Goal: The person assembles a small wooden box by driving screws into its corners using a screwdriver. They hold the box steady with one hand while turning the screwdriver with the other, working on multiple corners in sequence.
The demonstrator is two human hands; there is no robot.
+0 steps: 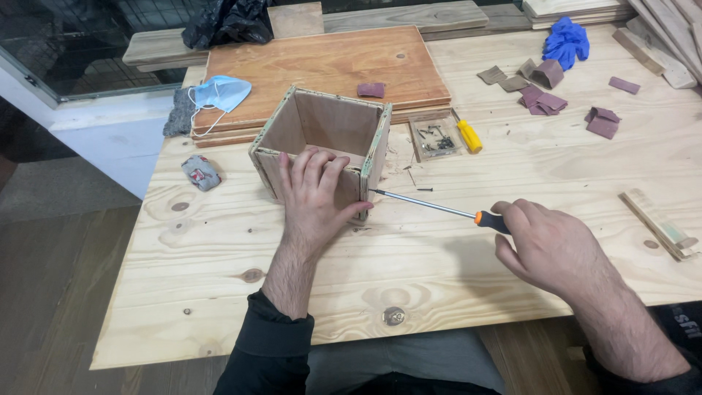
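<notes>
the person's left hand [314, 196] lies flat, fingers spread, against the near wall of an open wooden box [322, 146], with the thumb hooked round the box's right near corner. the box stands on a pale pine table [409, 256], a little left of the middle, its open top facing up and its plywood edges showing greenish marks. the right hand [545, 245] is closed round the orange and black handle of a long screwdriver [431, 204], whose thin metal shaft runs leftward and slightly up so that its tip meets the right near corner of the box, just beside the left thumb. behind the box rests a reddish wooden board [329, 62], with a blue face mask [219, 93] lying over its left edge and a small scrap of dark sandpaper on top. to the right of the box sits a clear small tray of screws [434, 137], and a yellow-handled tool [469, 135] lies just beside it. folded pieces of sandpaper [545, 99] are scattered farther right, near a blue glove [567, 40]. a small grey and red cloth bundle [201, 172] lies left of the box, and a thin wooden strip [662, 225] lies at the table's right side.
</notes>
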